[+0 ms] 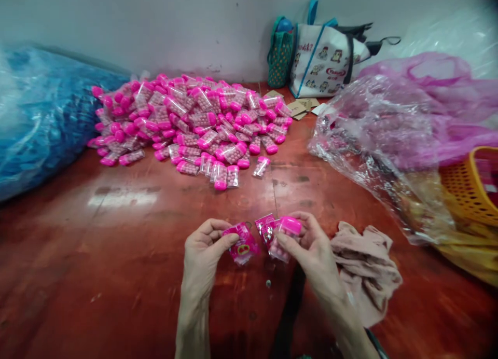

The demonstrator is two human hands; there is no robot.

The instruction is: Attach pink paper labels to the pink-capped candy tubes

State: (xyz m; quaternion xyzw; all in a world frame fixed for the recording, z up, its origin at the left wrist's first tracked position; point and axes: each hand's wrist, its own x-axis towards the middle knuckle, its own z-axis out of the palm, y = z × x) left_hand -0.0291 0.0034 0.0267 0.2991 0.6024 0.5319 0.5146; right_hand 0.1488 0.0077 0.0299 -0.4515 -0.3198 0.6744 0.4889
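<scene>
Between the thumb and fingers of my left hand (207, 250) are pink printed labels (243, 244), several in a small stack by the look of their edges. My right hand (309, 245) grips a small clear container (286, 237) with a bright pink cap, filled with pale pink beads or candies. Another pink printed label (265, 228) sticks out beside that container, on the side facing my left hand. Beyond both hands lies a large heap of the same pink-capped containers (194, 115), with one container (261, 167) lying apart at its near right edge.
A big blue plastic sack (42, 120) stands left. Clear and pink plastic bags (389, 115) and a yellow basket (462, 188) are at right. A beige cloth (365, 271) lies by my right forearm. A white tote bag (322, 63) and green bottle holder (280, 60) stand against the wall.
</scene>
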